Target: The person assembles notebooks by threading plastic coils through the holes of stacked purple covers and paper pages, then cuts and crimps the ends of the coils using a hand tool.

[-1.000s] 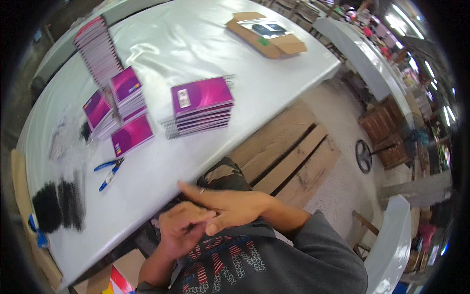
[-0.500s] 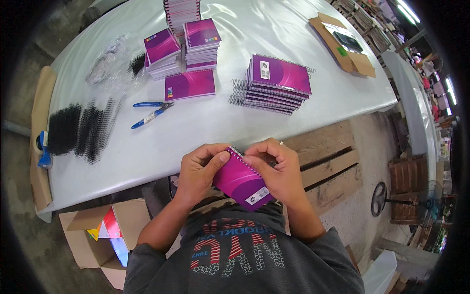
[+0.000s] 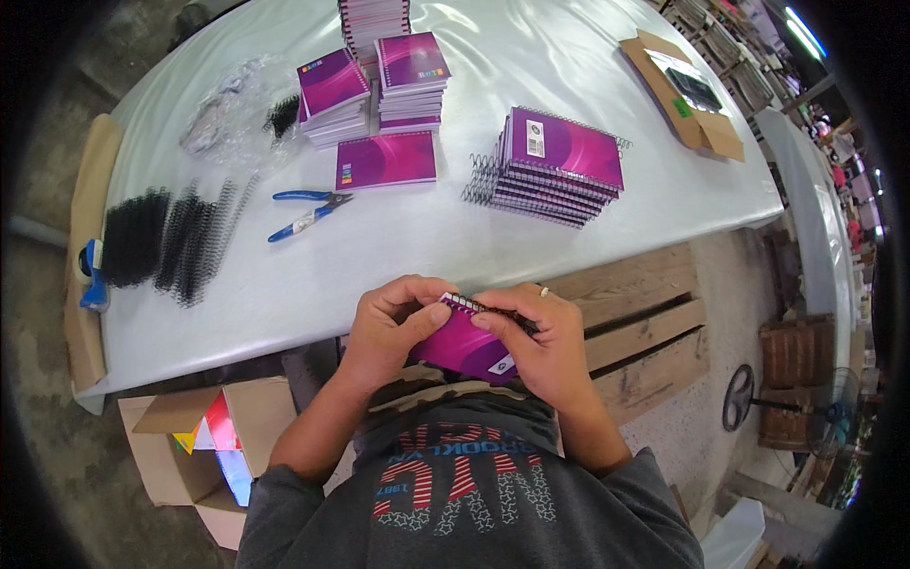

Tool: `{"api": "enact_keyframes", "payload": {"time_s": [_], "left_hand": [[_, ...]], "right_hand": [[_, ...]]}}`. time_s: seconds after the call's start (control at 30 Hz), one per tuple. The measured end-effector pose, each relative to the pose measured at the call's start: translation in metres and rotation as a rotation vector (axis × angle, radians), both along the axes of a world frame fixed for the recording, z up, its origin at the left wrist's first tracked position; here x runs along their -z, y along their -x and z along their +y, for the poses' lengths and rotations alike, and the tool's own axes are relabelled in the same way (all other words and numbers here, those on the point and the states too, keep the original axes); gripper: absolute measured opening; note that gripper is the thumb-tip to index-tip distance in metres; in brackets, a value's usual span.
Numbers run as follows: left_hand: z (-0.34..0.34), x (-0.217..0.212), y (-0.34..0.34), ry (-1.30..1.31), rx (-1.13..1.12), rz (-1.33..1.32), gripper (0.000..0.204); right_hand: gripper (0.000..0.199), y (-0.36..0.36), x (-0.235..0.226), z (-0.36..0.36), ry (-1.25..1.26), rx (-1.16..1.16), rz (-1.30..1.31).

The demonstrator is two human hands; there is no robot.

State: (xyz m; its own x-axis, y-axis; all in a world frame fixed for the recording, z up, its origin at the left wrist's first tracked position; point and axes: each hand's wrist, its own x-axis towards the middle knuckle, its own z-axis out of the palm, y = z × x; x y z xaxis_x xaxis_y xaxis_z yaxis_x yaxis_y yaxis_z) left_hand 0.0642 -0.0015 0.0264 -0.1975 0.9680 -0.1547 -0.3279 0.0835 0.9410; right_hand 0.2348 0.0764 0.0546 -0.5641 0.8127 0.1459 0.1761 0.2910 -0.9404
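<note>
I see a person's left hand [image 3: 393, 325] and right hand [image 3: 545, 343], thumbs and fingers of both clamped on a purple notebook [image 3: 453, 347] along its hole-punched edge, just off the white-covered table's [image 3: 398, 248] near side. Blue-handled pliers [image 3: 305, 220] lie on the table, black spiral coils [image 3: 190, 242] toward its left end.

- Even, moderate light falls on the fingers [image 3: 427, 323] and the notebook [image 3: 450, 343], both fairly sharp.
- Beyond the fingers, the white table [image 3: 398, 251] has a soft sheen, with streaky glare farther off.
- A lamp [image 3: 805, 34] glows far ahead and right of them.
- Well left of them, the floor [image 3: 43, 303] is dim.
- Around them, straight edges bend toward a black rim.
</note>
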Motion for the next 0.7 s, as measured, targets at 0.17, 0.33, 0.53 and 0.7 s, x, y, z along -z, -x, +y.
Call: {"api": "enact_keyframes", "payload": {"time_s": [0.17,0.33,0.53,0.7], "left_hand": [[0.007,-0.008,0.008,-0.053,0.142,-0.102,0.017],[0.016,-0.012,0.016,-0.034,0.229,-0.093,0.016],[0.021,-0.003,0.012,-0.027,0.267,-0.024,0.020],[0.029,0.003,0.007,-0.023,0.293,-0.038,0.020]], "right_hand": [[0.019,0.000,0.001,-0.004,-0.034,-0.003,0.058],[0.019,0.000,0.006,-0.006,-0.022,-0.006,0.079],[0.020,-0.002,0.010,-0.007,-0.176,0.010,0.033],[0.020,-0.009,0.011,-0.005,-0.215,0.038,0.009]]}}
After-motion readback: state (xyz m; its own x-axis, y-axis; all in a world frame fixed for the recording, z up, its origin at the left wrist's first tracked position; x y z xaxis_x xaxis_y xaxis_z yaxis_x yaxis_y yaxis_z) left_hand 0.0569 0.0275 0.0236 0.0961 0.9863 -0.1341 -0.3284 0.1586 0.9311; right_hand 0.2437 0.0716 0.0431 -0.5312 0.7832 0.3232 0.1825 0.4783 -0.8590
